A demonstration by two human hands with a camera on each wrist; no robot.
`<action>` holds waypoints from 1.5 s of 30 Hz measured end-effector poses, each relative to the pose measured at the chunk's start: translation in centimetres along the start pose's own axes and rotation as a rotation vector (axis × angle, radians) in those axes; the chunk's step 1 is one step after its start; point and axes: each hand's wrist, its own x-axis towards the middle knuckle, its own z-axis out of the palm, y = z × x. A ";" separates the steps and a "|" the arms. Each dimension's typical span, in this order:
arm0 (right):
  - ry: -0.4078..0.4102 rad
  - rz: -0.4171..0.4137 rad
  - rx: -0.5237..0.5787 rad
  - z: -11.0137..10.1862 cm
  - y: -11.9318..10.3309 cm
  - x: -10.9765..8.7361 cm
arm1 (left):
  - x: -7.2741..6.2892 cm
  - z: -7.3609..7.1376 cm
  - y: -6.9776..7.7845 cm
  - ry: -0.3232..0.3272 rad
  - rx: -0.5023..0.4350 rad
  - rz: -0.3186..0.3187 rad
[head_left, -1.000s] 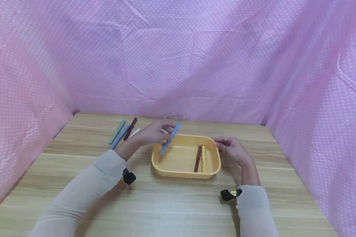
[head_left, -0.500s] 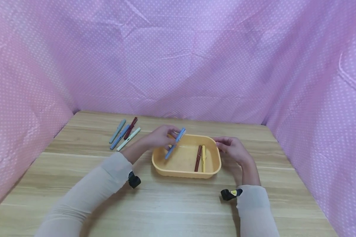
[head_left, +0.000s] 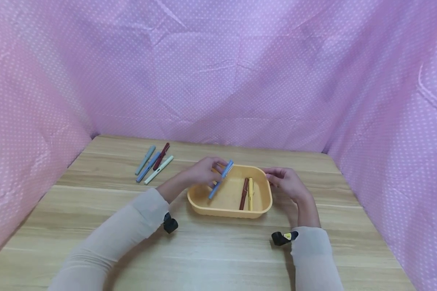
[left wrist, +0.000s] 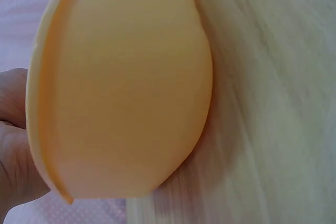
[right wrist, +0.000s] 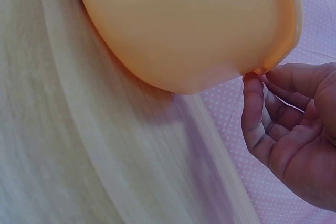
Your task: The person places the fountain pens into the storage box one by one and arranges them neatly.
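Observation:
My left hand pinches a blue pen, tilted with its clip end up, over the left part of a yellow-orange plastic basin. In the left wrist view the basin's wall hides the pen and most of that hand. At the basin's right end, my right hand holds the rim between thumb and fingers; the right wrist view shows these fingertips at the rim. A dark red pen and a yellow pen lie side by side in the basin's right half.
On the wooden table, left of the basin, lie a grey-green pen, another blue pen, a dark red pen and a pale green pen. Pink dotted cloth surrounds the table's back and sides.
My left hand has moved right and lower with the blue pen, further over the basin. The pale green pen is now fully uncovered. My right hand stays at the rim.

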 end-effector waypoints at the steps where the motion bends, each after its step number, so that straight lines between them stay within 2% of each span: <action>1: 0.000 0.000 0.000 0.0 0.0 0.0 | 0.0 0.1 0.0 -0.003 -0.005 -0.001; 19: -0.013 -0.011 0.012 0.0 0.2 0.1 | 0.5 2.6 -0.3 -0.010 0.000 -0.055; 24: 0.000 -0.003 0.016 0.0 0.2 0.1 | 0.9 3.5 -0.6 -0.011 -0.106 -0.088; 27: -0.004 -0.008 0.022 0.0 0.1 0.0 | 1.1 4.3 -0.7 -0.010 -0.132 -0.129; 31: -0.009 -0.023 0.034 0.1 0.0 0.0 | 1.3 5.1 -0.9 -0.006 -0.083 -0.149; 38: -0.001 -0.021 0.044 0.1 -0.1 0.0 | 1.2 6.0 -0.2 -0.011 0.000 -0.126; 45: -0.014 -0.023 0.043 0.1 -0.2 0.0 | 1.2 7.0 0.6 0.028 0.116 -0.119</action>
